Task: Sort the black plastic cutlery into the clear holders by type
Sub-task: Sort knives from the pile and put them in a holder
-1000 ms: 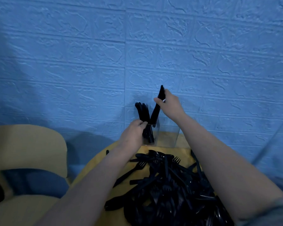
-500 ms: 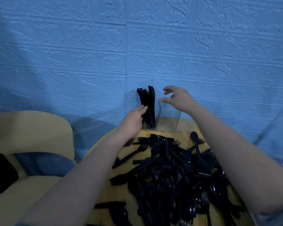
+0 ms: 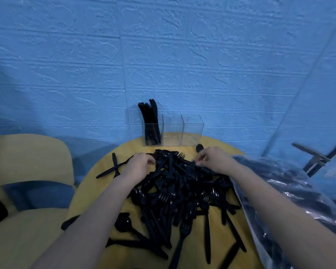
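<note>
Cutlery pile tangled on table; both hands curled, picking at far edge. Left hand and right hand pinching pieces. Could drag neighbours off the edge, or mix types into knife holder.

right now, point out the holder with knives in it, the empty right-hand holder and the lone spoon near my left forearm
holder with knives (image 3: 152, 133), head view, front clear wall
empty right-hand holder (image 3: 192, 131), head view, front clear wall
lone spoon (image 3: 124, 223), head view, its bowl

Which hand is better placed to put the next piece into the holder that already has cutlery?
Probably the left hand: it is at the pile's far left edge, almost directly below the left holder with black cutlery. The right hand sits below the empty right holder.
</note>
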{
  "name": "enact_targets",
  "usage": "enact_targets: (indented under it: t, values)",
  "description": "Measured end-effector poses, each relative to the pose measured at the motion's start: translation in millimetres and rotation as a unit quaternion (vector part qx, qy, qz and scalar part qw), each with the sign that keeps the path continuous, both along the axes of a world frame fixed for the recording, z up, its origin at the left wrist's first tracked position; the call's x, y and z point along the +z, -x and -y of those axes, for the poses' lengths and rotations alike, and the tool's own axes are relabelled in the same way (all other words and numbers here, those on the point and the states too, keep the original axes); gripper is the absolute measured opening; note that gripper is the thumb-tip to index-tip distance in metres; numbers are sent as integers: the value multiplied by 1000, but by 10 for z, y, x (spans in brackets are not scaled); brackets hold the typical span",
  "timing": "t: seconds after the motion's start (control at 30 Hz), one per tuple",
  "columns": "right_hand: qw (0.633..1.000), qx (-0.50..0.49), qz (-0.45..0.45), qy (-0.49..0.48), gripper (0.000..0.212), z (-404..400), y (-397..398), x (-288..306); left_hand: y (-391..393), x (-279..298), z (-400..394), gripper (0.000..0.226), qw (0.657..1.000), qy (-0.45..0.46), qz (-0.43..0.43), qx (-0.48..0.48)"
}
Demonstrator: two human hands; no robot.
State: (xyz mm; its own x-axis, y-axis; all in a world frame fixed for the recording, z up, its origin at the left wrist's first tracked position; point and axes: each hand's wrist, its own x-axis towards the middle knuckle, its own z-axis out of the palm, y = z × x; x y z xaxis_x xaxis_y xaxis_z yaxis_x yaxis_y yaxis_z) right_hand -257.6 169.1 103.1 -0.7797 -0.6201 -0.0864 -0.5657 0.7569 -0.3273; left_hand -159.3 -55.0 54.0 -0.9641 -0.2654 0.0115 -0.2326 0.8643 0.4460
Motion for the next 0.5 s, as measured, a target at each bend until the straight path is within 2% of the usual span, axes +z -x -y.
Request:
enact_targets:
  t: [0.17,0.3,0.5]
  values:
    - [998,-36,-42,11,16,50,23,-154,95,-30,-13,39,996,64,28,-53]
    - [999,-34,-31,-5,20,65,78,-233,122,-52,-32,43,986,130,57,-87]
    - [999,-42,-27,13,19,-19,64,-235,62,52,-10,29,974,192,52,-105]
